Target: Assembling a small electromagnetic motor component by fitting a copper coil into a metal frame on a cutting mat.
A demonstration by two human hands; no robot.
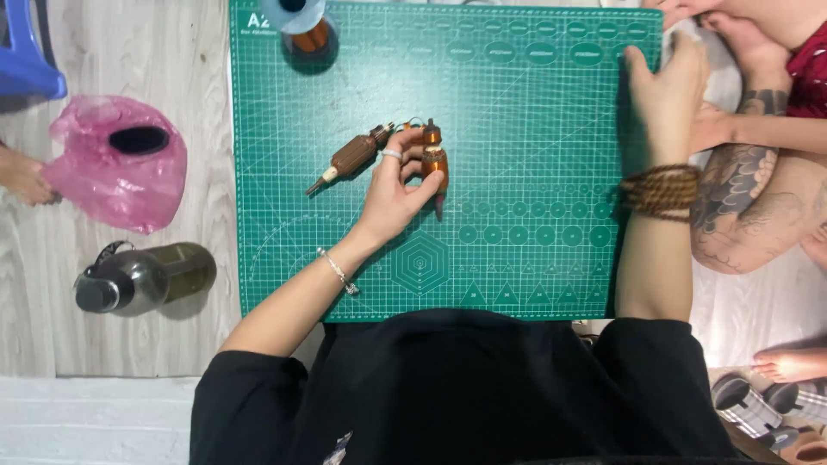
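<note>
While the right hand [668,90] lies flat and open on the upper right edge of the green cutting mat [534,155], the left hand [398,185] closes its fingers around a small brown tool [433,159] near the mat's middle. A second brown tool [353,157] lies just left of it. This looks like the pick-up step; lifting it cleanly calls for a firm grip.
</note>
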